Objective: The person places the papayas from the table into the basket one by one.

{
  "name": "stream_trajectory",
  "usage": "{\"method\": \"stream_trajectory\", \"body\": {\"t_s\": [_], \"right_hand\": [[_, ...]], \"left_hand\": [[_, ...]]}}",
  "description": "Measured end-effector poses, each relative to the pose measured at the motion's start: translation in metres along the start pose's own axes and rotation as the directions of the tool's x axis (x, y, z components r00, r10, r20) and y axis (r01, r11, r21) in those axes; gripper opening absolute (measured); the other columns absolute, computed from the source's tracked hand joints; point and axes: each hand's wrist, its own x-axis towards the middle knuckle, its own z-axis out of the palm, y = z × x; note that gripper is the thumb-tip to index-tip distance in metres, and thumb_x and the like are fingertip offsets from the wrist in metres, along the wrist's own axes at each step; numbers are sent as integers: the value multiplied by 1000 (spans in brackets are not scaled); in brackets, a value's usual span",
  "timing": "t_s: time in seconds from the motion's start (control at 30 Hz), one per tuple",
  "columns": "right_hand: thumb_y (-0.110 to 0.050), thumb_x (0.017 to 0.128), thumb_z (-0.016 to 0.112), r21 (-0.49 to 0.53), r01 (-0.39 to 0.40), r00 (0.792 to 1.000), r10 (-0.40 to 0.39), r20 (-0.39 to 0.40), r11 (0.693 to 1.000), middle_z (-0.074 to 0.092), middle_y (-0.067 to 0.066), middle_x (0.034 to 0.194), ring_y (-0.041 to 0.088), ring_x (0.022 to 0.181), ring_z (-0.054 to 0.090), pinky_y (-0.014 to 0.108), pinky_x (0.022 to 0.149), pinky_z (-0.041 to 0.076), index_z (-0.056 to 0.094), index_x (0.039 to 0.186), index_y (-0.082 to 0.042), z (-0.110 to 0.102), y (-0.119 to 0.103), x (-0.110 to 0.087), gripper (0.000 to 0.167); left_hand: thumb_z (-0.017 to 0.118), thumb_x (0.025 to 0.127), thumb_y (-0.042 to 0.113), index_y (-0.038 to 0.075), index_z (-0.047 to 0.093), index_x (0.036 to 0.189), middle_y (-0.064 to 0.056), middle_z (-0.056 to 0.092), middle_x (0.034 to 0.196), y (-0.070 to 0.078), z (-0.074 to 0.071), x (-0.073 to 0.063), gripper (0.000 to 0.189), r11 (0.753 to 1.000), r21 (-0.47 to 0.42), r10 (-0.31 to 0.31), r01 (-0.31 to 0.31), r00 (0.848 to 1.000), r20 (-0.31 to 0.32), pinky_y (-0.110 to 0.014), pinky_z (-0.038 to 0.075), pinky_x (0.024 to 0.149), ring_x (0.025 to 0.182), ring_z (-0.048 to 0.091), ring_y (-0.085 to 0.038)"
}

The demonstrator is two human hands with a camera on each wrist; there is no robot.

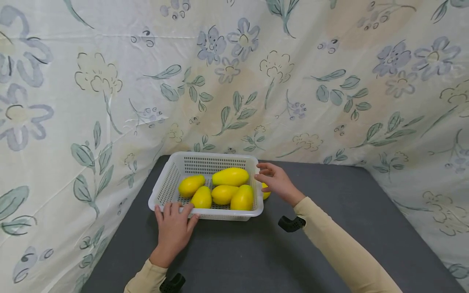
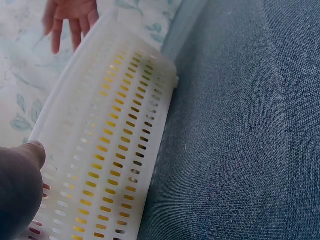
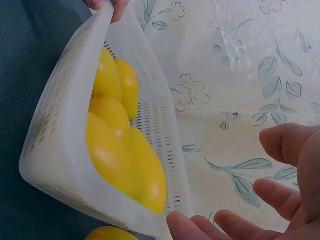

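Note:
A white perforated plastic basket (image 1: 168, 179) stands at the far side of the table, holding several yellow mangoes (image 1: 230, 177). My left hand (image 1: 174, 228) grips its near rim at the left, fingers over the edge inside and thumb (image 2: 33, 154) against the outer wall. By the right rim is my right hand (image 1: 276, 181), fingers spread and loosely bent with nothing between them; its fingertips (image 3: 180, 225) come right up to the basket's corner. One more mango (image 1: 266, 192) lies on the table outside the right wall, partly hidden by that hand.
The dark grey tabletop (image 1: 242, 256) extends in front of the basket and to its right. A floral cloth (image 1: 234, 93) hangs behind the table and along both sides. Each wrist wears a black strap-like device (image 1: 292, 224).

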Motion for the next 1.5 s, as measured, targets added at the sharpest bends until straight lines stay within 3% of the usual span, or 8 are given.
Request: {"method": "stream_trajectory", "body": {"t_s": [0.23, 0.67, 0.93, 1.2, 1.5], "right_hand": [[-29, 102, 61, 0, -21, 1000, 21, -20, 1000, 50, 21, 150, 40, 130, 59, 52, 97, 57, 43, 152, -11, -4, 5, -2, 56], [-29, 103, 58, 11, -34, 999, 34, -33, 999, 48, 21, 153, 41, 130, 58, 48, 94, 59, 44, 151, -13, -14, 11, -4, 53], [-29, 105, 56, 74, -38, 996, 44, -82, 997, 45, 23, 155, 43, 137, 52, 49, 96, 57, 37, 156, -11, -43, 19, -10, 58], [-29, 107, 53, 136, -52, 988, 70, -137, 989, 35, 27, 159, 47, 142, 45, 51, 101, 54, 26, 161, -11, -73, 48, -22, 63], [-36, 107, 49, 150, -89, 980, 113, -163, 985, 29, 29, 162, 49, 144, 41, 49, 100, 55, 21, 163, -11, -91, 72, -35, 68]], "left_hand": [[80, 86, 30, 10, 69, 109, -24, 60, 106, 0, 1, 0, 32, 1000, 3, 3, -3, 1000, -6, -81, 23, 104, 110, 48, -47], [80, 86, 29, 10, 70, 109, -24, 60, 106, 2, 1, -1, 31, 1000, -13, 1, -1, 1000, -8, -81, 23, 104, 110, 48, -47], [79, 86, 30, 9, 70, 109, -24, 59, 105, 1, 0, 0, 32, 1000, -13, 0, 0, 1000, -12, -80, 23, 103, 109, 49, -47], [80, 85, 30, 9, 70, 109, -24, 59, 105, 0, -1, 1, 33, 1000, -2, 2, -2, 1000, -14, -80, 23, 103, 109, 48, -47], [80, 85, 29, 9, 70, 109, -24, 59, 105, 1, 0, 0, 33, 1000, -8, -3, 3, 1000, -10, -80, 23, 103, 109, 48, -47]]}}
